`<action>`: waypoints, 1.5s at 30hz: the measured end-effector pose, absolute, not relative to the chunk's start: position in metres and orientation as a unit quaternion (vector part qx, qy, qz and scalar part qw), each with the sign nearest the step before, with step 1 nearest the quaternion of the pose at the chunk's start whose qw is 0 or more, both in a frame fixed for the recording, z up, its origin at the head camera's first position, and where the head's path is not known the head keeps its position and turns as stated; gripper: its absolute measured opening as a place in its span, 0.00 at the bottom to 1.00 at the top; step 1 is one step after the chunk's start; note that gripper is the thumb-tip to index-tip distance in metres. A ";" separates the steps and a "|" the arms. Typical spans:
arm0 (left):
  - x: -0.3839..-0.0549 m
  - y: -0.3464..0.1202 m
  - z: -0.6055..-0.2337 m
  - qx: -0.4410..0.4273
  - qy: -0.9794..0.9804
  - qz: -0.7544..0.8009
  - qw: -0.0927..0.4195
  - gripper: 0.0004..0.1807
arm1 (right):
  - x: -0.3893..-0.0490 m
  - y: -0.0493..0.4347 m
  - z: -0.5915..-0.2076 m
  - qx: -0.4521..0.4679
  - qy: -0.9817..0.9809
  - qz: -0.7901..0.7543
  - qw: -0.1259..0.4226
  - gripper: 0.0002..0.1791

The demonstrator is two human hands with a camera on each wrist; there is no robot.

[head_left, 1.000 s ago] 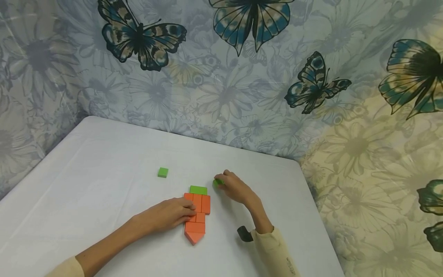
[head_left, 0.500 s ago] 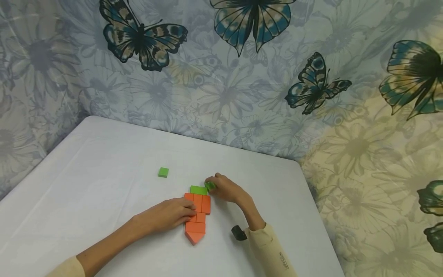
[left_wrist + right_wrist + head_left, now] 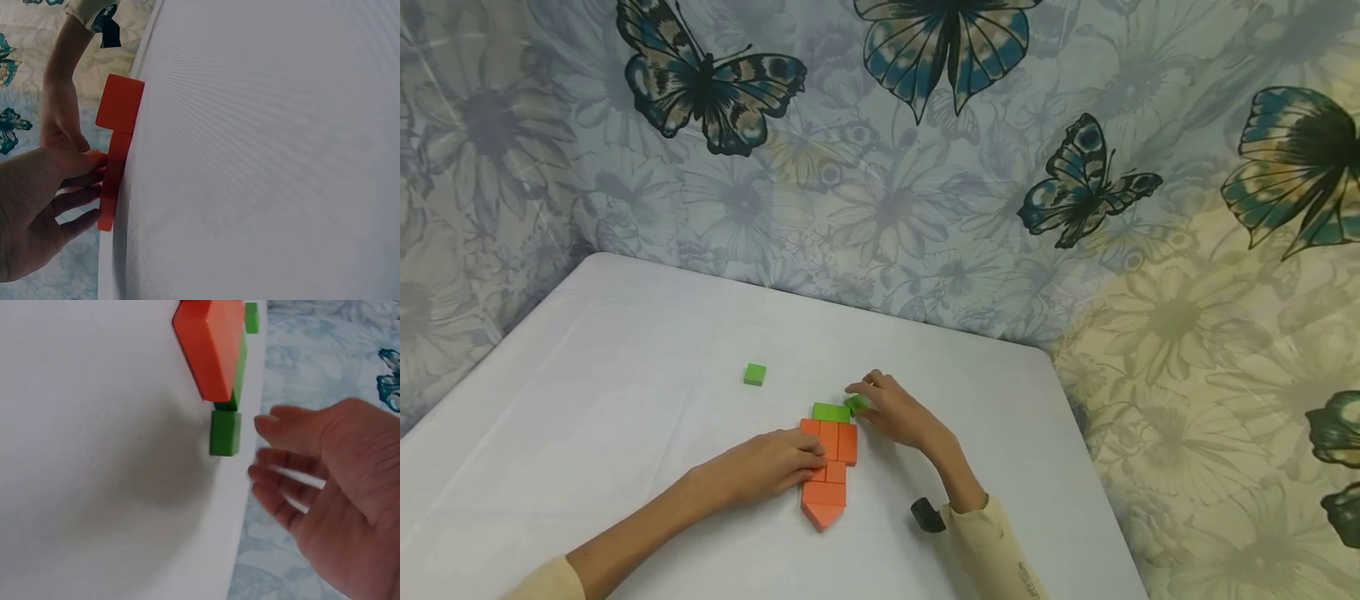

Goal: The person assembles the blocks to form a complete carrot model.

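Observation:
Several orange blocks (image 3: 829, 493) lie flat and close together on the white table, ending in a pointed block nearest me. A flat green block (image 3: 831, 412) sits against their far edge. My left hand (image 3: 767, 463) rests its fingertips on the orange blocks' left side; the left wrist view shows thumb and fingers touching the orange blocks (image 3: 120, 103). Beside the far right corner lies a small green block (image 3: 855, 404), partly covered by my right hand (image 3: 898, 414). In the right wrist view, that hand's spread fingers stand apart from this green block (image 3: 225, 433).
Another small green block (image 3: 755, 374) lies farther back on the left. The white tabletop (image 3: 625, 350) reaches a wall covering (image 3: 895, 208) with flowers and butterflies. A dark device (image 3: 928, 516) is at the right sleeve.
My right hand carried the small green block leftward to the flat green block, then loosened its fingers and drew slightly away. The left hand stayed in place.

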State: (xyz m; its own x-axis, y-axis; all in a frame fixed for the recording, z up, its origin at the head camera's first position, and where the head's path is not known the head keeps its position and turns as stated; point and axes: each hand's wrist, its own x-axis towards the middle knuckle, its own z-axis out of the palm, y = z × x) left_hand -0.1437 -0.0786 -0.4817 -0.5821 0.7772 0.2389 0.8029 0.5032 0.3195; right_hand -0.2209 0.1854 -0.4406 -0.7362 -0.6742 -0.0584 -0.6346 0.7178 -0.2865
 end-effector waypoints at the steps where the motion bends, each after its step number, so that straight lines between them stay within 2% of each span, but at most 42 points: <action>1: -0.144 -0.078 -0.481 -0.457 -0.866 -0.200 0.034 0.13 | -0.218 0.188 -0.439 -0.365 0.921 -0.120 0.073 0.23; 4: -0.143 -0.078 -0.480 -0.454 -0.868 -0.197 0.029 0.13 | -0.210 0.194 -0.435 -0.395 0.910 -0.102 0.072 0.25; 12: -0.143 -0.080 -0.480 -0.452 -0.871 -0.192 0.030 0.13 | -0.200 0.201 -0.440 -0.433 0.890 -0.081 0.118 0.37; 18: -0.144 -0.080 -0.481 -0.450 -0.873 -0.189 0.022 0.14 | -0.201 0.199 -0.441 -0.442 0.885 -0.063 0.135 0.38; 20: -0.146 -0.081 -0.481 -0.452 -0.868 -0.204 0.039 0.13 | -0.201 0.198 -0.441 -0.440 0.886 -0.058 0.136 0.37; 24: -0.157 -0.087 -0.477 -0.433 -0.862 -0.242 0.108 0.13 | -0.202 0.198 -0.440 -0.433 0.887 -0.057 0.148 0.36; 26: -0.167 -0.096 -0.471 -0.400 -0.870 -0.252 0.141 0.13 | -0.203 0.197 -0.440 -0.432 0.887 -0.060 0.150 0.36; 29: -0.188 -0.115 -0.464 -0.332 -0.894 -0.260 0.153 0.15 | -0.203 0.197 -0.440 -0.435 0.886 -0.064 0.148 0.35; 33: -0.217 -0.143 -0.466 -0.276 -0.919 -0.262 0.105 0.19 | -0.202 0.198 -0.440 -0.434 0.887 -0.057 0.149 0.35; 39: -0.236 -0.164 -0.476 -0.312 -0.923 -0.225 0.005 0.27 | -0.201 0.200 -0.440 -0.430 0.888 -0.055 0.153 0.36; 42: -0.238 -0.165 -0.478 -0.310 -0.925 -0.222 0.002 0.24 | -0.200 0.200 -0.439 -0.428 0.889 -0.056 0.155 0.36; 45: -0.238 -0.162 -0.479 -0.301 -0.928 -0.220 0.028 0.19 | -0.199 0.201 -0.439 -0.427 0.889 -0.057 0.157 0.37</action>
